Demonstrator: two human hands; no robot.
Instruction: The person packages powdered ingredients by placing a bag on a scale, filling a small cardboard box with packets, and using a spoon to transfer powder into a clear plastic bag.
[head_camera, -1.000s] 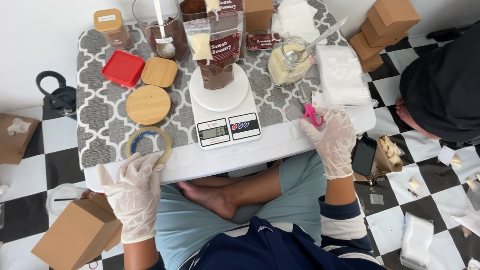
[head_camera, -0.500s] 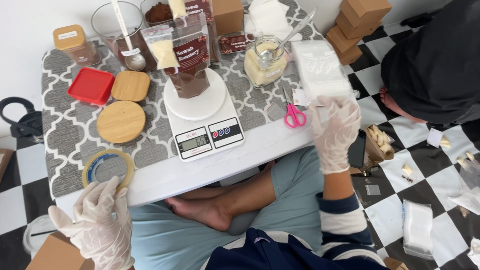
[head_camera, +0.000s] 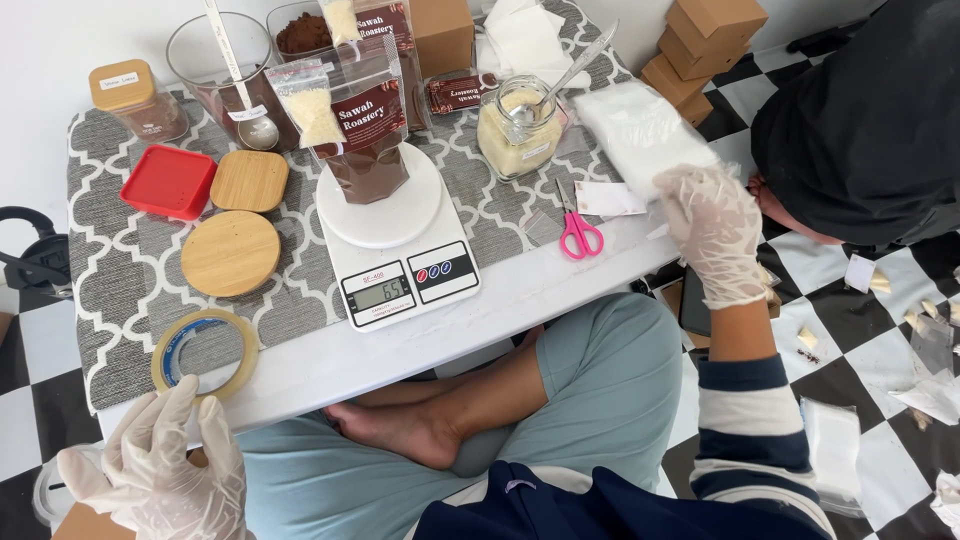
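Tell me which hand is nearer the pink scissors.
Right. The right hand hovers just right of the pink scissors, not touching them; the left hand is far off at the table's near-left corner, below the tape roll.

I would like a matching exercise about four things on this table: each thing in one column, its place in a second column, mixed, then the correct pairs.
Things:
1. scissors
2. tape roll
3. pouch
4. red lid

Places:
A. upright on the scale's round plate
B. near the table's front left corner, by the left hand
C. left of the square wooden lid
D. right of the scale, beside the right hand

Pairs: 1-D, 2-B, 3-A, 4-C
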